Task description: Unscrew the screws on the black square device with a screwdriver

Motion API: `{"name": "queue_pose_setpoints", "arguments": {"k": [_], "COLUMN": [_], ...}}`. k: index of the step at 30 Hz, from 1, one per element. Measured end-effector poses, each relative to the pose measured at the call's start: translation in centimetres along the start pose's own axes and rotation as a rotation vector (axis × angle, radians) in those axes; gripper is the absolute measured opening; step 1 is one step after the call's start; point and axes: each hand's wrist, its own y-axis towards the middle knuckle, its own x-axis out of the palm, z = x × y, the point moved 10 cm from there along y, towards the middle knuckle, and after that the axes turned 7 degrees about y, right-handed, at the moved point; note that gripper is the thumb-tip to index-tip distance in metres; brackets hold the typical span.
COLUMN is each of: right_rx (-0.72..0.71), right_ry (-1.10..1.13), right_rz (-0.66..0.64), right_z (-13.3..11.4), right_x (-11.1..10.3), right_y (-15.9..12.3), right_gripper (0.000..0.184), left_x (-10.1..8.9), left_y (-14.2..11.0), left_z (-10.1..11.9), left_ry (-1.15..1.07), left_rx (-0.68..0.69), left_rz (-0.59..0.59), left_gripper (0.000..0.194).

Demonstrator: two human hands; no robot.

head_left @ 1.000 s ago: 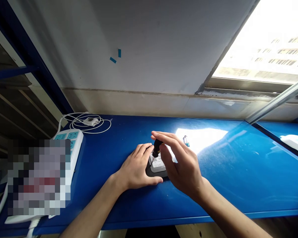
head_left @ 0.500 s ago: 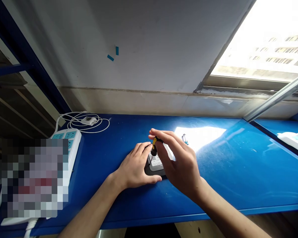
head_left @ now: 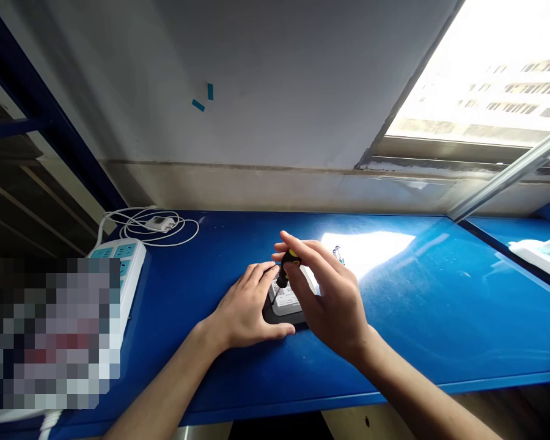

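While both forearms reached in from the near edge of the blue bench top (head_left: pixel 417 342), the left hand (head_left: pixel 245 305) lay flat with fingers spread, pressing on the left side of a small dark device (head_left: pixel 284 308) that lay label-up at the middle of the bench. The right hand (head_left: pixel 330 299) hovered over the same device, its fingertips pinched around the black-and-yellow handle of a small screwdriver (head_left: pixel 285 269) that stood nearly upright with its tip on the device. Just beyond the right hand, some small batteries (head_left: pixel 338 253) lay in a sunlit patch. Farther left sat a white power strip (head_left: pixel 119 263), and behind it a coiled white cable (head_left: pixel 153 225) by the wall.
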Motion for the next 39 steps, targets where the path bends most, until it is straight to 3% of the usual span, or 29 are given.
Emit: {"name": "queue_pose_setpoints", "arguments": {"k": [3,6,9,13,23,28,36,39], "right_rx": [-0.011,-0.040,-0.065,-0.012,0.017,-0.008,-0.046,-0.056], "right_ry": [-0.027,-0.059,-0.031,0.069,-0.040,0.066,-0.158,-0.135], "right_rz": [0.084,0.145,0.091,0.014,0.061,-0.036,0.047,0.000], "right_z": [0.5,0.5,0.0,0.3,0.6,-0.6,-0.3,-0.6], "right_x": [-0.6,-1.0,-0.6,-0.3,-0.9,-0.2,-0.6,-0.4], "right_y": [0.0,0.3,0.4,0.3,1.1,0.8,1.4,1.2], "right_gripper": [0.039,0.025,0.022,0.033,0.017,0.030,0.017,0.020], "left_x": [0.3,0.6,0.5,0.2,0.5,0.2,0.5,0.3], "left_y": [-0.1,-0.2,-0.1,0.0,-0.1,-0.1,-0.1,0.0], "left_z": [-0.5,-0.7,-0.5,-0.3,-0.6,-0.3,-0.7,-0.5], "left_ry": [0.011,0.030,0.038,0.039,0.045,0.031,0.024,0.023], "left_rx": [-0.022,-0.035,-0.031,-0.018,-0.052,-0.027,-0.047,-0.042], "left_rz": [-0.019,-0.032,-0.026,-0.019,-0.044,-0.026,-0.034,-0.030], "left_gripper": [0.100,0.100,0.095,0.089,0.097,0.095,0.100,0.098]}}
